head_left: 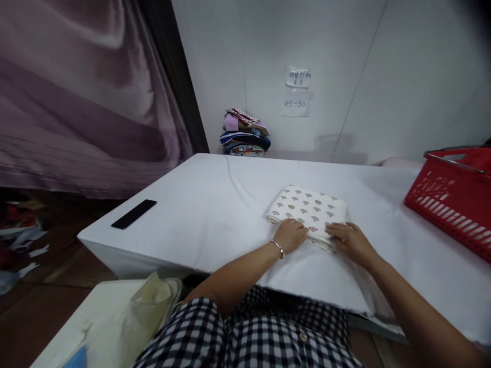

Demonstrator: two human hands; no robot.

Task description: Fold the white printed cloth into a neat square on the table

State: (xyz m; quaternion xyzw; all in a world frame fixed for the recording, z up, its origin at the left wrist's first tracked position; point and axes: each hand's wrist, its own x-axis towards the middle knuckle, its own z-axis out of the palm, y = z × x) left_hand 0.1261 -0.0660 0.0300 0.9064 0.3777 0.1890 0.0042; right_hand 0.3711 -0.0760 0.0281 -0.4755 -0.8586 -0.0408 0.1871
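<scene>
A folded white cloth with small grey and coloured prints (307, 207) lies on the white table (215, 204) in front of me. My left hand (290, 235), a bracelet on its wrist, rests on the cloth's near left edge with its fingers curled down onto it. My right hand (350, 239) lies on the near right edge, fingers pressed against the folded layers. Both hands touch the cloth; neither lifts it.
A red plastic basket (452, 197) stands at the table's right. A black phone (134, 213) lies near the left edge. A stack of folded clothes (244, 134) sits by the far wall. A bin with a bag (146, 306) stands at lower left.
</scene>
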